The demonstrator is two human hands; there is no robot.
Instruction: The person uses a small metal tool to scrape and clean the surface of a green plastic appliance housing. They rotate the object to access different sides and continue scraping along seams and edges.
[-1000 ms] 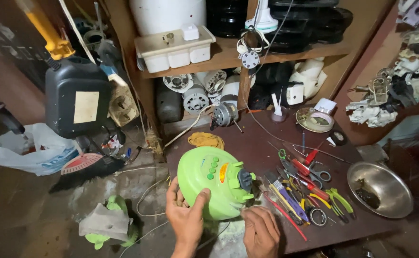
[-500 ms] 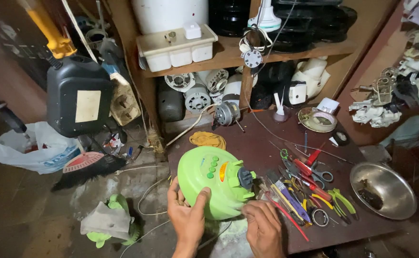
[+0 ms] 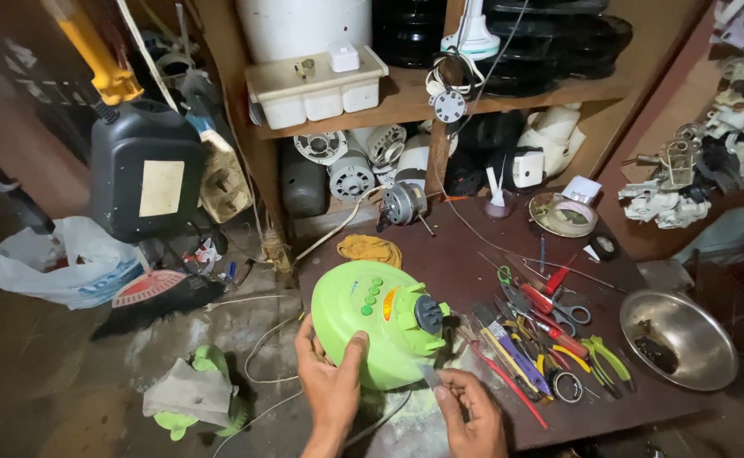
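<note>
A bright green plastic fan base [image 3: 376, 318] with round green buttons and a dark stub on its right side rests at the near left corner of a dark wooden table [image 3: 465, 263]. My left hand [image 3: 331, 382] grips its lower left rim, thumb on top. My right hand [image 3: 472, 413] is just below the base's right side and pinches a small grey metal piece [image 3: 430, 375] between thumb and fingers, its tip close to the base's lower edge.
A heap of screwdrivers, pliers and scissors [image 3: 542, 331] lies right of the base, a steel bowl [image 3: 676, 339] farther right. A yellow cloth [image 3: 370, 249] and a small motor [image 3: 402, 203] lie behind. Shelves with fan parts stand at the back; a black jerrycan [image 3: 145, 170] is on the floor left.
The view has shifted slightly. My right hand has lifted a little toward the base's lower right edge with the small metal piece. My left hand keeps its grip.
</note>
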